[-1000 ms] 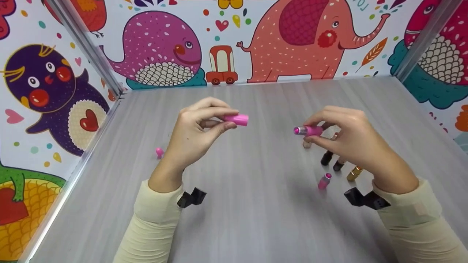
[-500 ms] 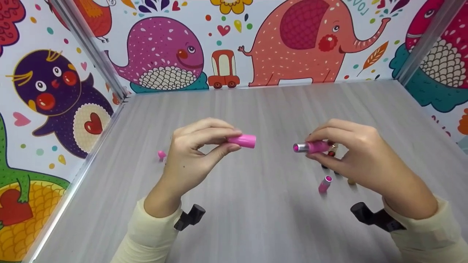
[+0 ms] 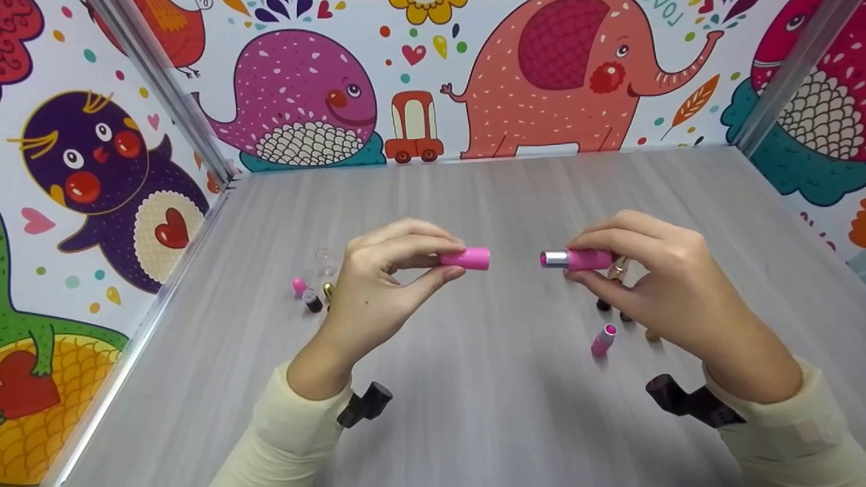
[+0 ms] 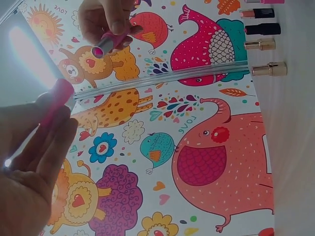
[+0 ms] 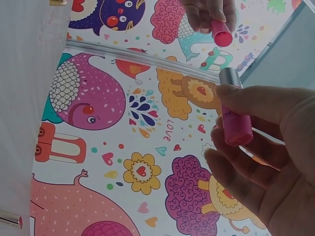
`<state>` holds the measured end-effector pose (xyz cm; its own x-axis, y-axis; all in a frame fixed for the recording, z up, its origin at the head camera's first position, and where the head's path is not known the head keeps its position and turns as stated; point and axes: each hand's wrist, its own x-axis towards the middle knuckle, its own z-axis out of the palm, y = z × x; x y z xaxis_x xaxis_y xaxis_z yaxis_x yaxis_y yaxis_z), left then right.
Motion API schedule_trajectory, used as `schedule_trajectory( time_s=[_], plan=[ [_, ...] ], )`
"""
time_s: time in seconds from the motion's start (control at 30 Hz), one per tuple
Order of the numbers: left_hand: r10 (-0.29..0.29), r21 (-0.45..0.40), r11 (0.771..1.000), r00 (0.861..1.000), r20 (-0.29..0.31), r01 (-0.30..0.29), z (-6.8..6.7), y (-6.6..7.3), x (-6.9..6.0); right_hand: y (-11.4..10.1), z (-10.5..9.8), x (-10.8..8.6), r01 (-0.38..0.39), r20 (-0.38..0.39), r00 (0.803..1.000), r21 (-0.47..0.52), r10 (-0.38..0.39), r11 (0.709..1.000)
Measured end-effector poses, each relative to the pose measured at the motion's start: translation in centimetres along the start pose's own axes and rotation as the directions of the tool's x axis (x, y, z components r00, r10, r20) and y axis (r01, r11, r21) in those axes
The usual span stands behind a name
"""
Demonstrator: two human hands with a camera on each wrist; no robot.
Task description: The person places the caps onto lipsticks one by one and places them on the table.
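My left hand [image 3: 396, 284] pinches a pink lipstick cap [image 3: 472, 258] between thumb and fingers, its open end turned to the right. Facing it, my right hand [image 3: 653, 267] holds a pink lipstick [image 3: 588, 259] by its base. The silver collar and pink tip of that lipstick point left, level with the cap, and a gap separates the two. In the right wrist view the cap [image 5: 221, 34] shows its hollow opening beyond the lipstick [image 5: 236, 120]. Below my right hand, a second uncapped pink lipstick [image 3: 603, 339] stands on the table.
Several more lipsticks stand behind my right hand, partly hidden; the left wrist view shows a gold lipstick [image 4: 269, 69] and a black lipstick [image 4: 262, 29] there. By my left wrist are a pink cap [image 3: 299, 287], a clear-and-black cap [image 3: 312, 300] and a gold cap [image 3: 329, 291]. Printed panels border the table [image 3: 460, 406].
Both hands first came lower and nearer the body. The left hand then moved right with the cap, narrowing the gap to the lipstick, and caps behind its wrist came into view.
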<state>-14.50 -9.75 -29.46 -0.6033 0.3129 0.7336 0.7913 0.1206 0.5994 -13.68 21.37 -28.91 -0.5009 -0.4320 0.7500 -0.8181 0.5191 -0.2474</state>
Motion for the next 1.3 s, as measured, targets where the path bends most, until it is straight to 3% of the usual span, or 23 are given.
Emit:
schedule_trajectory(
  time_s=[0.1, 0.3, 0.63, 1.3],
  plan=[
    [-0.037, -0.014, 0.999, 0.999, 0.011, 0.037, 0.3, -0.3, -0.1, -0.1, 0.2, 0.0, -0.007, -0.024, 1.000, -0.002, 0.007, 1.000],
    [-0.075, -0.023, 0.997, 0.997, 0.033, 0.075, 0.9, -0.5, -0.2, -0.4, 0.4, 0.0, -0.026, 0.019, 0.999, -0.027, 0.027, 0.999],
    [0.013, -0.004, 1.000, 0.999, 0.036, -0.013, 1.3, -0.2, -0.2, -1.0, 0.7, 0.1, -0.011, -0.040, 0.999, 0.020, 0.012, 1.000],
    [0.030, -0.051, 0.998, 0.997, 0.068, -0.026, 2.0, 0.0, -0.6, -1.5, 1.1, 0.1, 0.027, -0.029, 0.999, 0.024, -0.026, 0.999]
  ],
)
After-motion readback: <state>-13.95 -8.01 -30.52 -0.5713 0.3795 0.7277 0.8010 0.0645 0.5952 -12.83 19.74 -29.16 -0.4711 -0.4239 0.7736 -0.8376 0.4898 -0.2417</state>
